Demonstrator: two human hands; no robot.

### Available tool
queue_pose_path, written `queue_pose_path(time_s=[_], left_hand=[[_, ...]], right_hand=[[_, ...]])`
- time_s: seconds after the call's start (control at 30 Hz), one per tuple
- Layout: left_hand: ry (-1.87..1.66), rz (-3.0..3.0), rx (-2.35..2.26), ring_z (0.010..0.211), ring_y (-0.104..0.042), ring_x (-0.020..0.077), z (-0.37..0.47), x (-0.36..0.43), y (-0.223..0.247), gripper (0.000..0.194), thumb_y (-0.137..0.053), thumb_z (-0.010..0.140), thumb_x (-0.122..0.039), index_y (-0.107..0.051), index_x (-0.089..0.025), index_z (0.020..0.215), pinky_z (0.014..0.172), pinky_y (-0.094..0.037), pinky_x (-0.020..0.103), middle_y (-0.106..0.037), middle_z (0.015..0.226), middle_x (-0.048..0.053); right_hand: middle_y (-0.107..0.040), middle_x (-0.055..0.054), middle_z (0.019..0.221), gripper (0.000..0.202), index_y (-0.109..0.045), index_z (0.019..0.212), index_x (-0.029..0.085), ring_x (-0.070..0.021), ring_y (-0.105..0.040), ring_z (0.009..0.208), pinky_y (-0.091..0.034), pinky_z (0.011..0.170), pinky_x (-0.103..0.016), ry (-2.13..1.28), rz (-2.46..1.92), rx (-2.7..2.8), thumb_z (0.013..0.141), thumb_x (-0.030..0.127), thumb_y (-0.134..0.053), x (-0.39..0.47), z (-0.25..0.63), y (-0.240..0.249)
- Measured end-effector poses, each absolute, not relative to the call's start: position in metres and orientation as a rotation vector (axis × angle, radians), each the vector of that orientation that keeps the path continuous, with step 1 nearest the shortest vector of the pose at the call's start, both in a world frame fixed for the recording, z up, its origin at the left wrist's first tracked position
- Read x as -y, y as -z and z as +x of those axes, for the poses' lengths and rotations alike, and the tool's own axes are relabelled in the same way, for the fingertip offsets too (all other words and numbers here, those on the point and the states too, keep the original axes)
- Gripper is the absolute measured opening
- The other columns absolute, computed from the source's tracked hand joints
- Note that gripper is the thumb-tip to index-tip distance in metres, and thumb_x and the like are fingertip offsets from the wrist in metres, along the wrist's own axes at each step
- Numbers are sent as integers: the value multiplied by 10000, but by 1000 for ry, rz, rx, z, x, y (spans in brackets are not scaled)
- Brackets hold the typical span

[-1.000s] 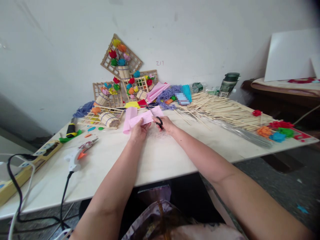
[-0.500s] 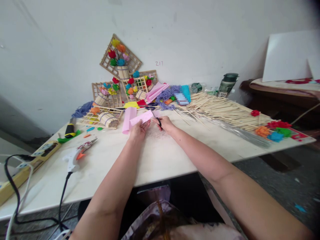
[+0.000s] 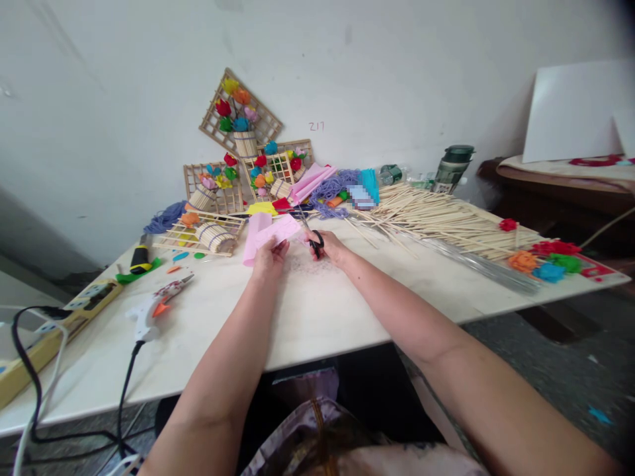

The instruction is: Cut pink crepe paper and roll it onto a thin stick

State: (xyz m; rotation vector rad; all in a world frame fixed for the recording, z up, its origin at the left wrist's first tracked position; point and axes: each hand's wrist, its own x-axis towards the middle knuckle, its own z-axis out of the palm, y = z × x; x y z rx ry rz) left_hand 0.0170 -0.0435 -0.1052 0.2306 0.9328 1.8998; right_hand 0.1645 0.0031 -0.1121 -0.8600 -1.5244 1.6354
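My left hand (image 3: 270, 258) pinches the near edge of a strip of pink crepe paper (image 3: 284, 228). My right hand (image 3: 326, 248) is closed around the black handles of a pair of scissors (image 3: 317, 242). Their blades point up and to the left, just right of the paper's edge. Beneath the held piece and to its left lies another pink sheet (image 3: 251, 244), flat on the table. Small dark specks are scattered on the tabletop below my hands.
Wooden lattices with paper flowers (image 3: 241, 123) lean on the wall. Thin wooden sticks (image 3: 436, 218) cover the back right, beside a dark bottle (image 3: 454, 168). A white glue gun (image 3: 146, 314) and a power strip (image 3: 74, 330) lie at left. Purple yarn (image 3: 337, 188) is heaped behind.
My left hand has shifted slightly left and down with the pink paper. The scissors have come away from the paper's edge, and their handles are turned more toward me.
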Motion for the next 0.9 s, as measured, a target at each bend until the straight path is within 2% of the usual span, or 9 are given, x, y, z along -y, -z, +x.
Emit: queue_pose_path(time_s=[0.3,0.67,0.9], left_hand=[[-1939,250,-915,612,-633,90,17,43,106,137,-490,801,-34,-553,-127,880,610,-532,166,-646,714,32],[-1939,249,-860,649,-659,138,13,46,106,180,-437,800,-48,-558,-97,923,647,-548,220,-661,679,59],[-1950,257,-853,654,-659,127,12,44,107,103,-460,817,-71,-554,-111,836,647,-545,216,-660,700,51]], right_hand=[[-558,23,489,319,-569,793,139,-67,-477,361,-347,349,-167,-1647,-812,1560,701,434,-647,-2,165,111],[-605,-4,567,280,-563,841,139,-98,-537,423,-405,402,-196,-1694,-745,1592,756,405,-570,-8,169,113],[-607,2,599,210,-563,778,156,-83,-539,451,-430,449,-192,-1706,-732,1709,744,360,-597,-3,170,105]])
